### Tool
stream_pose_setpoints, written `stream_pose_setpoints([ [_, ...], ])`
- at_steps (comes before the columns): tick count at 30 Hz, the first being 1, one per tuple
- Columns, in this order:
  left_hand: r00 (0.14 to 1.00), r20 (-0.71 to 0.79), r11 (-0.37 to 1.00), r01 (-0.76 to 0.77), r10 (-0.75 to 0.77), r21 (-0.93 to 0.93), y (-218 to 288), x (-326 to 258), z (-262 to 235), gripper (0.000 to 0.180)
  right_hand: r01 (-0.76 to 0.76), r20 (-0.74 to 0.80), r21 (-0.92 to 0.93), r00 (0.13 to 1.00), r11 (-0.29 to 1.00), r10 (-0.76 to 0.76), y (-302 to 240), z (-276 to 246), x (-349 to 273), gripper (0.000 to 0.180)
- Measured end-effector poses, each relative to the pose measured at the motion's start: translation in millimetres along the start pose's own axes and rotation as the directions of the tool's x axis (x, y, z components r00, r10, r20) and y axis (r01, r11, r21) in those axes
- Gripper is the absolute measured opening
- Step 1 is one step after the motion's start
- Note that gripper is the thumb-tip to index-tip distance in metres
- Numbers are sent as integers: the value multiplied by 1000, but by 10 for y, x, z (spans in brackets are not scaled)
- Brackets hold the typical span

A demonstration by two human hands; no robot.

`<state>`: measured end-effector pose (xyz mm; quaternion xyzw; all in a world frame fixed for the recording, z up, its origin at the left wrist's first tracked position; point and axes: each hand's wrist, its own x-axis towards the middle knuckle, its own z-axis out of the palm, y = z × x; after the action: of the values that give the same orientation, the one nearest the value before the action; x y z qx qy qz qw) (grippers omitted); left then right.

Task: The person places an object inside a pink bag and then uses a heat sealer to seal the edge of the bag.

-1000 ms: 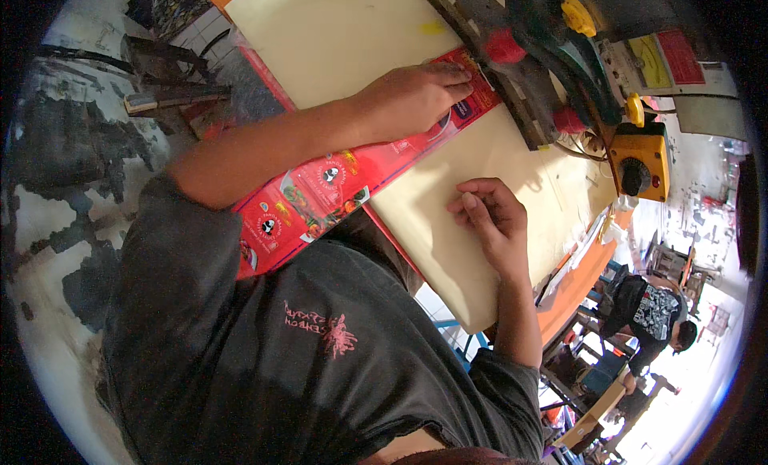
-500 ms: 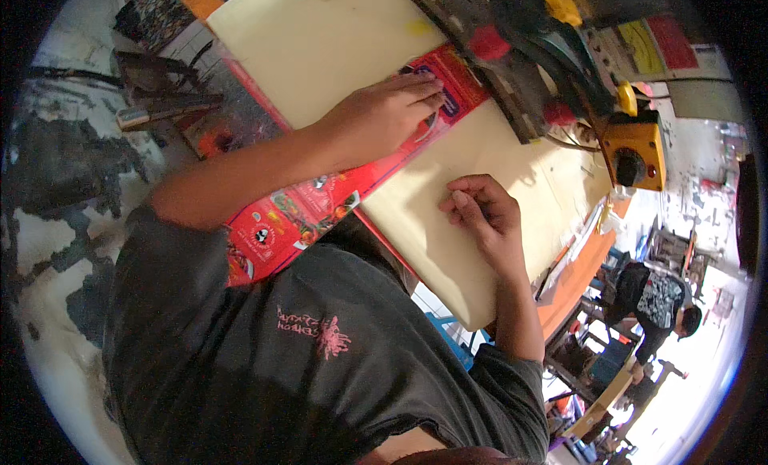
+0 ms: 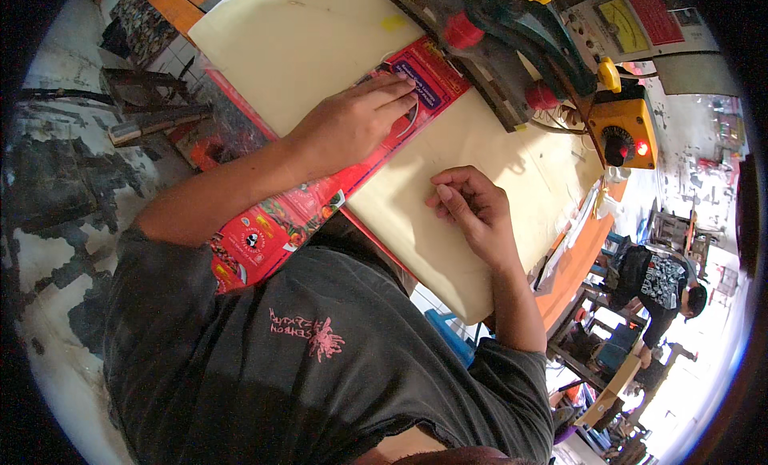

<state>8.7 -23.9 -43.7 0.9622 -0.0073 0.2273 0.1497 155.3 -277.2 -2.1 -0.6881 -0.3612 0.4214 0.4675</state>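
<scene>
- Resting the left hand (image 3: 340,129) flat and unclenched on the printed red plastic film (image 3: 340,180), probably to hold it smooth.
- Supporting the film slantwise on the cream tabletop (image 3: 288,41), with the near end by the dark T-shirt (image 3: 240,337) and the far end at what looks like a heat-sealing bar (image 3: 484,77), apparently to meet it squarely.
- Holding the right hand (image 3: 478,217) loosely curled, apart from the film; cannot tell about anything inside.
- Set up with an orange control box (image 3: 640,113) near the bar, presumably for easy reach.

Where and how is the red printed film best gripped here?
Pinch the red printed film probably by the right edge of its length past the cream tabletop, coming from the right: that stretch overhangs, and the left forearm hides the other edge.
</scene>
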Motion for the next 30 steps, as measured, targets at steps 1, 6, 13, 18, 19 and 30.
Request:
stream_pose_setpoints([
  [1, 1000, 3, 1000, -4, 4, 11, -4, -4, -5, 52, 1, 2, 0, 1000, 1000, -1, 11, 0, 5, 19],
  [6, 1000, 11, 1000, -5, 5, 10, -17, -9, -12, 52, 6, 13, -11, 1000, 1000, -5, -3, 7, 12, 20],
  [13, 1000, 24, 999, -18, 18, 27, -17, -4, -6, 52, 30, 40, -76, 999, 997, -27, 8, -4, 17, 20],
  [18, 1000, 13, 1000, 3, -3, -1, -14, -6, -5, 52, -6, 67, -80, 998, 997, 11, -22, -8, 10, 23],
  [19, 1000, 15, 1000, -7, 7, 8, -12, -1, -9, 51, -8, 69, -89, 997, 996, 14, -38, -12, 8, 23],
  [30, 1000, 6, 999, -27, 27, 39, -9, 14, -1, 46, 12, 66, -88, 998, 996, -6, -32, -6, -3, 24],
])
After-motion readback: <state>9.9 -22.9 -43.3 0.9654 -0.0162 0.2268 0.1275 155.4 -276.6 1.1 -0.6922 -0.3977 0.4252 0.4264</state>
